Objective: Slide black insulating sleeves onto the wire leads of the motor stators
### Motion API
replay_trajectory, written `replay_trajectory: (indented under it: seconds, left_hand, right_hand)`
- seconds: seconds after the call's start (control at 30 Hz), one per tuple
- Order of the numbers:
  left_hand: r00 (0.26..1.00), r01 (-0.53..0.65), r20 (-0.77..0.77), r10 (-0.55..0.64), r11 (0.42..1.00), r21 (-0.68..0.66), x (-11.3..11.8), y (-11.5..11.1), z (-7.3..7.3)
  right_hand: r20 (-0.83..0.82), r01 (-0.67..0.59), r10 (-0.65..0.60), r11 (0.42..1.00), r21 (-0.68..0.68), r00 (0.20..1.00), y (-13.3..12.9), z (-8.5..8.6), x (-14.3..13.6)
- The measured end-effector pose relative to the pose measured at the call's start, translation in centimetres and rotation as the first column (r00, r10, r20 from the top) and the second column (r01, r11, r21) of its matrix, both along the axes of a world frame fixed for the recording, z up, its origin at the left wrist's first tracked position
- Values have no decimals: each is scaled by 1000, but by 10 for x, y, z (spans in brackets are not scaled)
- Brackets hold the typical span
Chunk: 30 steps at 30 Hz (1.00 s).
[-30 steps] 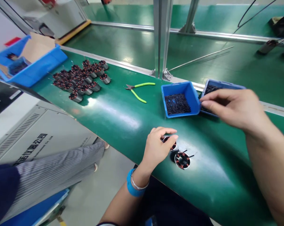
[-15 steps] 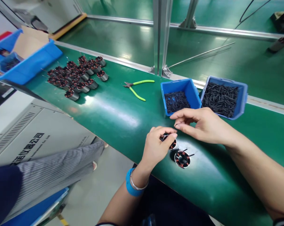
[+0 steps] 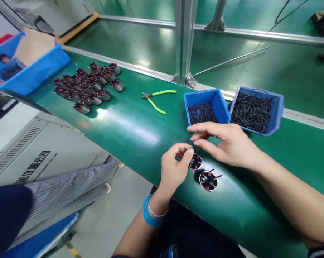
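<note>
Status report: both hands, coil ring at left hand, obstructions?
Left hand at coil ring, partly covering it, grip unclear. Right hand over bench, hold unclear. Second coil ring close by.

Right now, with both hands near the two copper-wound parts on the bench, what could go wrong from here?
The right hand is close to the blue bin with the finer black pieces; a knock might spill them. The other bin sits beside it and also holds black pieces, so sorts could get mixed. The wound part nearer the person stands unheld, its black-sleeved leads sticking out; a brush from a hand might bend them.
</note>
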<state>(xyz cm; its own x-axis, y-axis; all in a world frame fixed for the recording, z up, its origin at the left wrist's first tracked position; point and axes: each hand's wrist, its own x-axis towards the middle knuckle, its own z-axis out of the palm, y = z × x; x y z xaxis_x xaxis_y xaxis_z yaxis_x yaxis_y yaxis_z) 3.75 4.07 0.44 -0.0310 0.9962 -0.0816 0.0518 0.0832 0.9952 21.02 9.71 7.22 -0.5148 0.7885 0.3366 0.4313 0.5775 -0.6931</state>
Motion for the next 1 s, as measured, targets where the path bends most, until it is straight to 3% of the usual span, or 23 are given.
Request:
replay_trajectory:
  seconds: [0.3, 0.47, 0.57, 0.67, 0.73, 0.8, 0.83, 0.9, 0.97, 1.0]
  left_hand:
    - [1000, 10, 18, -10, 1000, 18, 2, 2, -1]
    - [1000, 8, 14, -8, 1000, -5, 3, 1, 1]
    - [999, -20, 28, 21, 1000, -7, 3, 1, 1]
    - [1000, 2, 15, -2, 1000, 16, -1, -2, 0]
    - [1000, 21, 3, -21, 1000, 16, -5, -5, -2]
    - [1000, 0, -12, 0, 1000, 10, -9, -9, -4]
    - [1000, -18, -21, 18, 1000, 7, -10, -10, -4]
    - [998, -55, -43, 55, 998, 7, -10, -12, -5]
    - [995, -75, -62, 76, 997, 21, -7, -11, -5]
    - [994, -79, -72, 81, 996, 33, -6, -11, -5]
  right_hand:
    - [74, -34, 30, 998, 56, 997, -4, -5, -7]
    - [150, -97, 75, 985, 142, 986, -5, -16, -8]
    - [222, -142, 117, 985, 97, 968, -8, -22, -12]
    - [242, -165, 151, 985, 40, 958, -7, -14, -7]
    - [194, -81, 65, 994, 76, 979, -1, -1, 7]
    - [170, 161, -186, 975, 151, 968, 9, 12, 29]
    - [213, 310, -348, 931, 191, 913, 16, 16, 41]
    - [445, 509, -567, 822, 255, 694, 31, 18, 64]
    - [677, 553, -558, 792, 260, 480, 44, 11, 80]
    - [744, 549, -513, 802, 237, 428, 49, 5, 85]
